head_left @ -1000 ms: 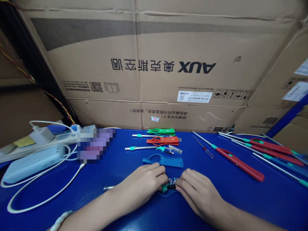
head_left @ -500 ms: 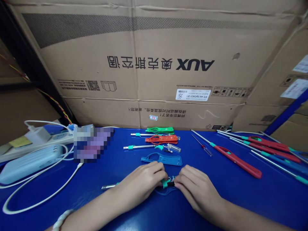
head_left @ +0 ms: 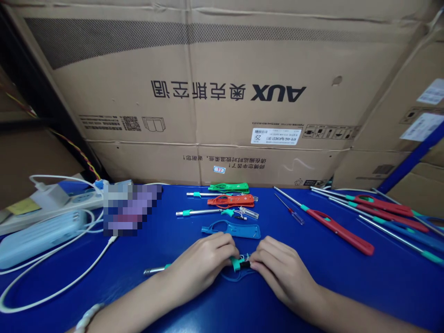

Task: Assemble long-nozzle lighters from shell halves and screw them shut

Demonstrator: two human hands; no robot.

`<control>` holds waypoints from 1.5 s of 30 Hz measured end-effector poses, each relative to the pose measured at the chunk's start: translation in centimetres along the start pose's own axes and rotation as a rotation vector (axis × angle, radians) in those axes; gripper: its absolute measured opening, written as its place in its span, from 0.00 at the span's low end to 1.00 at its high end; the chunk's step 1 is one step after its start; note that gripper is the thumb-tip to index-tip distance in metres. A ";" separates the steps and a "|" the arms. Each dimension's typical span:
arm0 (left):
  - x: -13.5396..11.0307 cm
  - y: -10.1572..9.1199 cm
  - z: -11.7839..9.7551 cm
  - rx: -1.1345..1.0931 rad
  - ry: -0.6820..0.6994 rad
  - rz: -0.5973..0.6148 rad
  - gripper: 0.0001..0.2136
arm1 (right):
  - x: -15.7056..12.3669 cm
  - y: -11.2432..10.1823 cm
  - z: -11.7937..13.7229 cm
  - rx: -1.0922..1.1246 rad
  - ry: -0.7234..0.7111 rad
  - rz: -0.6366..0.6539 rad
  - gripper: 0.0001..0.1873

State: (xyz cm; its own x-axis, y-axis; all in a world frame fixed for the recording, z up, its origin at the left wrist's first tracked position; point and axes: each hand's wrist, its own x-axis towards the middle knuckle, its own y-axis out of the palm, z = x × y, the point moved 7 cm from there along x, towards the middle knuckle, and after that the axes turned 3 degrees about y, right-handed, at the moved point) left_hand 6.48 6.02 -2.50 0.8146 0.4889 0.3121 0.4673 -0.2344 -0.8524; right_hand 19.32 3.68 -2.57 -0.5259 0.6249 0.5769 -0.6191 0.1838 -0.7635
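Observation:
Both my hands rest on the blue table (head_left: pixel 166 249) near its front edge. My left hand (head_left: pixel 203 261) is closed around a lighter insert with a teal trigger (head_left: pixel 237 263), whose metal tube (head_left: pixel 154 270) sticks out to the left. My right hand (head_left: pixel 279 268) pinches the small black part (head_left: pixel 245 265) and thin wires at the insert's right end. Under them lies a blue half shell (head_left: pixel 239 276), mostly hidden. A second blue half shell (head_left: pixel 231 228) lies just beyond my hands.
Behind are a red shell (head_left: pixel 231 201), a green shell (head_left: pixel 229 188) and a bare tube insert (head_left: pixel 208 212). Finished long red lighters (head_left: pixel 338 229) and a small screwdriver (head_left: pixel 289 209) lie at right. A power strip (head_left: pixel 52 203), white cables and a pale power bank (head_left: pixel 38 233) sit left. Cardboard boxes (head_left: pixel 222 92) wall the back.
My hands stay on the insert with only slight finger shifts. The view has drifted a little, so everything sits slightly lower left in the frame.

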 end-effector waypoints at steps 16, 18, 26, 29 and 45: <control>-0.1 0.1 0.4 0.009 0.023 -0.050 0.07 | 0.0 0.0 -0.6 0.115 0.069 0.032 0.07; -0.1 0.1 0.4 0.029 0.028 -0.043 0.08 | 0.0 0.1 -0.7 0.138 0.088 0.036 0.07; -0.1 0.1 0.0 -0.015 0.058 -0.030 0.08 | 0.1 0.0 -0.8 0.156 0.099 0.024 0.07; -0.2 0.2 0.4 -0.037 0.029 -0.043 0.08 | 0.1 -0.1 -0.8 0.150 0.091 0.026 0.07; -0.1 0.0 -0.8 0.183 0.136 -0.063 0.11 | -0.1 0.6 -0.3 -0.020 0.052 0.105 0.08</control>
State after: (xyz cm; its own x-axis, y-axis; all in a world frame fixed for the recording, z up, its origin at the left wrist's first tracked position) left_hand 6.70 5.28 -2.15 0.8303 0.3773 0.4102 0.4588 -0.0448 -0.8874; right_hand 19.20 3.96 -3.21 -0.5560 0.6803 0.4776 -0.5501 0.1296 -0.8250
